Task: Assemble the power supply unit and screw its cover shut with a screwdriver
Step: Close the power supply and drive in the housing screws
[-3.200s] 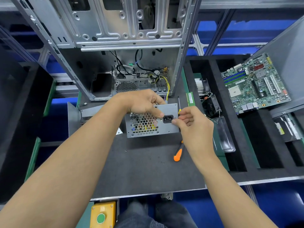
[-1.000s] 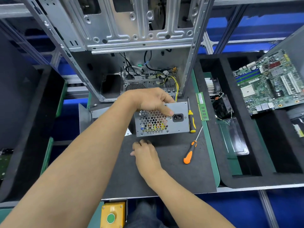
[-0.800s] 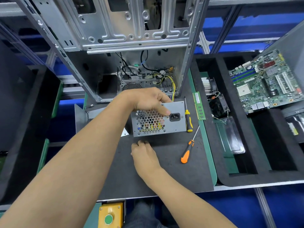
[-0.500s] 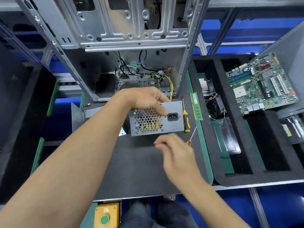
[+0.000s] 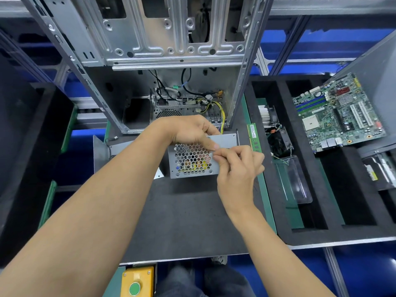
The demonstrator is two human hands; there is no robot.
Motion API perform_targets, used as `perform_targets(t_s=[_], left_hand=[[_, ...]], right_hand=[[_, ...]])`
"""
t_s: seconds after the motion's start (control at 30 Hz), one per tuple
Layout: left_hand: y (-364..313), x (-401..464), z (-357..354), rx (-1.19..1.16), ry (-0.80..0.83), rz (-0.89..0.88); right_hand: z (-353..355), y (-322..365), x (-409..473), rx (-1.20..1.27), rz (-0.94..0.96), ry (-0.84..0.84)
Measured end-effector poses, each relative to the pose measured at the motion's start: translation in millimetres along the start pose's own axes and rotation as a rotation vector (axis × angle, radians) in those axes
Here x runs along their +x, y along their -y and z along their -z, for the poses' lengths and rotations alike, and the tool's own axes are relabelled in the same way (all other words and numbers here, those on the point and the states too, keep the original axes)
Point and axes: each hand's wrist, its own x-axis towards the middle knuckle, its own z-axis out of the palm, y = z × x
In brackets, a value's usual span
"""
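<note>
The grey power supply unit (image 5: 192,162) stands on the dark mat (image 5: 182,221), its honeycomb grille facing me. My left hand (image 5: 190,131) grips its top edge, thumb down on the front face. My right hand (image 5: 237,168) is against the unit's right half, covering the socket; its thumb and forefinger are pinched together on a tiny part next to my left thumb. Only the metal shaft of one screwdriver (image 5: 237,137) shows beside the unit; the rest of it and the orange-handled screwdriver are hidden behind my right hand.
An open metal computer case (image 5: 171,50) with loose cables stands behind the unit. To the right lie a RAM stick (image 5: 252,133), a heatsink fan (image 5: 276,133), a clear plastic tray (image 5: 297,181) and a motherboard (image 5: 338,112). A yellow button box (image 5: 137,281) sits at the near edge.
My right hand left the mat in front of the unit, rose with fingers pinched and moved up to the unit's front face. My left hand kept its grip on top.
</note>
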Motion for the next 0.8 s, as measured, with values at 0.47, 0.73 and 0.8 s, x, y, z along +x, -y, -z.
perform_targets(t_s=[0.47, 0.73, 0.8], left_hand=[[-0.3, 1.4, 1.8, -0.005, 0.006, 0.018], [-2.1, 0.3, 1.7, 0.007, 0.005, 0.014], [-2.5, 0.0, 1.7, 0.006, 0.005, 0.012]], right_hand=[[4.3, 1.9, 2.9, -0.034, -0.094, -0.002], [4.1, -3.6, 1.3, -0.045, -0.105, -0.006], [3.5, -3.3, 1.3, -0.055, -0.104, -0.006]])
